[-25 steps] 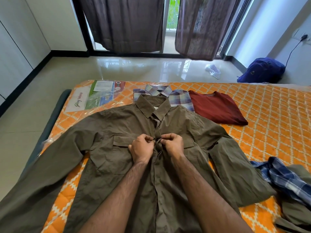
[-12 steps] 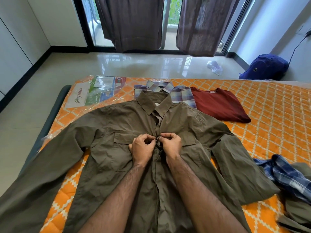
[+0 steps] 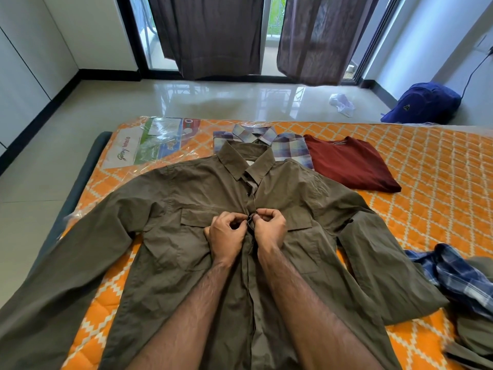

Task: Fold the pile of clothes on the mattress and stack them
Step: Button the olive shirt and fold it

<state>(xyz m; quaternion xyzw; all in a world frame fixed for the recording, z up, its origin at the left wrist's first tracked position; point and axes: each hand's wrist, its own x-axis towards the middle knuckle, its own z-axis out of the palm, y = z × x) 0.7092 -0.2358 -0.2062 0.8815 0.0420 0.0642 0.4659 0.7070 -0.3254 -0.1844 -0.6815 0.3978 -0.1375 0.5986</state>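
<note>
An olive-green long-sleeved shirt (image 3: 170, 209) lies spread front-up on the orange patterned mattress (image 3: 426, 166), sleeves out to both sides. My left hand (image 3: 226, 233) and my right hand (image 3: 269, 228) meet at chest height on its front placket, each pinching the fabric edge around a dark button. Beyond the collar lies a folded plaid shirt (image 3: 290, 148), with a folded maroon T-shirt (image 3: 349, 161) next to it on the right. A crumpled blue checked shirt (image 3: 453, 271) and another olive garment (image 3: 477, 332) form a pile at the right edge.
A plastic-wrapped printed label (image 3: 157, 145) covers the mattress's far left corner. Glossy tiled floor lies beyond, with a blue backpack (image 3: 424, 102) and a white plastic bag (image 3: 341, 102) on it. Dark curtains (image 3: 210, 36) hang at the glass door.
Both hands stay at the placket, fingers working slightly at the button. The view has tilted up a little, showing more of the floor and door.
</note>
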